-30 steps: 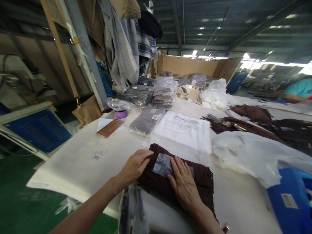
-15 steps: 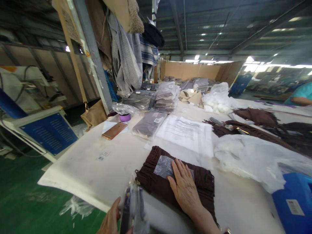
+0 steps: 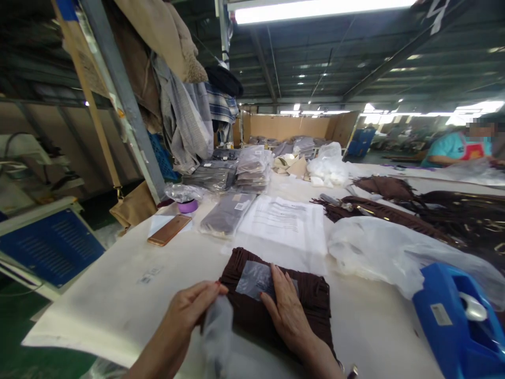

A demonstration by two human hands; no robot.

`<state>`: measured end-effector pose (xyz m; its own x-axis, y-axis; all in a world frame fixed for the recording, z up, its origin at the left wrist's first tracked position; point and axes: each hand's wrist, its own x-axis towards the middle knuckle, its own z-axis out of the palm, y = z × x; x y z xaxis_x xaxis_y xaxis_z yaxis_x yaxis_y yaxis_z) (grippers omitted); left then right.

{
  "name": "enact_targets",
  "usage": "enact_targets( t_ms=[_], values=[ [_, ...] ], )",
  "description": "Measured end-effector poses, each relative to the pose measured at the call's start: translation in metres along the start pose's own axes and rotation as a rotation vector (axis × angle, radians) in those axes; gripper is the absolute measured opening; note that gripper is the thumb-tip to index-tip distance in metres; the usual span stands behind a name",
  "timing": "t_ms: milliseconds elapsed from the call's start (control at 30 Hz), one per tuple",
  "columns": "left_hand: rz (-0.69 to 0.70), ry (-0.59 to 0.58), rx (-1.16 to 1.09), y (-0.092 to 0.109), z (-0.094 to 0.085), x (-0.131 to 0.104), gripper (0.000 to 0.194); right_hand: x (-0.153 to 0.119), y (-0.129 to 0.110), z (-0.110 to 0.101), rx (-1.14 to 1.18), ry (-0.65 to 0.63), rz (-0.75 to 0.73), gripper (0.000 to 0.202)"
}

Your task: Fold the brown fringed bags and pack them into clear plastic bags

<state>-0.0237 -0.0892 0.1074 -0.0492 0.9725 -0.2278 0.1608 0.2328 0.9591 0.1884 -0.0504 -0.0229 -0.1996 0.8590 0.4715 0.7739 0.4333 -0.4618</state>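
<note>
A dark brown fringed bag (image 3: 315,300) lies on the white table with a grey translucent film sheet (image 3: 252,279) on its upper face. My right hand (image 3: 286,308) rests flat over the bag and the edge of the film, fingers stretched out. At the bag's left corner, my left hand (image 3: 193,305) is closed in a pinch. Blurred translucent plastic (image 3: 218,337) hangs beneath its fingertips; what exactly they grip is too small to make out.
A phone (image 3: 169,230), purple tape (image 3: 188,205), a packed grey item (image 3: 224,215) and printed sheets (image 3: 286,221) lie beyond. Plastic film (image 3: 374,247) and a blue container (image 3: 453,321) are at right. A person (image 3: 453,147) sits in the right background.
My left hand has moved up from the table's front edge to the bag's left corner. My right hand stays on the bag. The view has shifted right.
</note>
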Motion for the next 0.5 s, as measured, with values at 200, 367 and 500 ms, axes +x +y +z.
enact_targets(
  t_ms=[200,367,500],
  values=[
    [0.327,-0.241,0.651,-0.016,0.069,0.058,0.038,-0.004,0.01,-0.016,0.463,0.233,0.183,0.074],
    [0.409,-0.213,0.826,-0.041,0.073,0.066,0.04,-0.008,-0.01,-0.039,-0.027,0.362,-0.041,0.064],
    [0.582,-0.186,0.86,-0.053,0.059,0.065,0.04,-0.012,-0.013,-0.021,-0.33,0.207,-0.163,0.065]
  ],
)
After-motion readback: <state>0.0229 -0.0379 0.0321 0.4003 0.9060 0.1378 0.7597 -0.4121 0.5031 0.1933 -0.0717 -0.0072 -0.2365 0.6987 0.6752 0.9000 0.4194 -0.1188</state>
